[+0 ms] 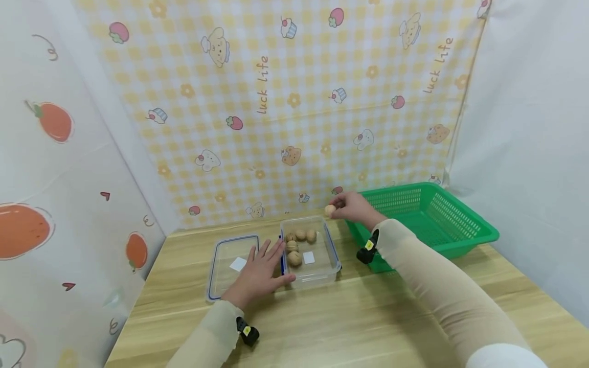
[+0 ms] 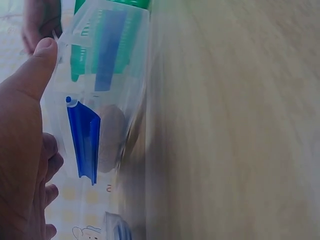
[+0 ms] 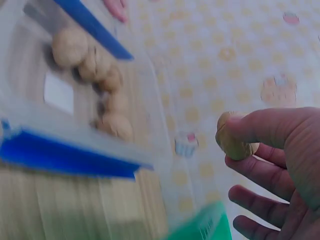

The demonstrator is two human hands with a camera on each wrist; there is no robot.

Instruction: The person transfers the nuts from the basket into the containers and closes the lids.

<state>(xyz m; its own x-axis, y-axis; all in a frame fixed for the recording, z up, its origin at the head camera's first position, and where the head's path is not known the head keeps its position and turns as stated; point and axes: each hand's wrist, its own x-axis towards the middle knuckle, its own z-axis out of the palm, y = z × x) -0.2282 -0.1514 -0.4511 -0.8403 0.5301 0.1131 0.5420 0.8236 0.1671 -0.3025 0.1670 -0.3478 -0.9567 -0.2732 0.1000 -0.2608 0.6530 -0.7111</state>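
My right hand (image 1: 355,208) pinches a walnut (image 3: 233,136) between thumb and fingers, above the table just beyond the back right corner of a clear plastic box (image 1: 324,278). Several walnuts (image 1: 295,258) lie along the left side and back of that box, around a small white square (image 1: 309,257) on its floor. At the box's left side is my left hand (image 1: 261,272), fingers spread, with the thumb near the front left corner. In the left wrist view the thumb lies by the rim, and a blue clip (image 2: 85,142) hangs on the box's side.
To the right stands a green plastic basket (image 1: 465,245) with slotted walls. A clear lid (image 1: 218,266) with a blue seal lies flat left of the box, partly behind my left hand. A checked cloth (image 1: 313,133) hangs behind the wooden table (image 1: 322,327).
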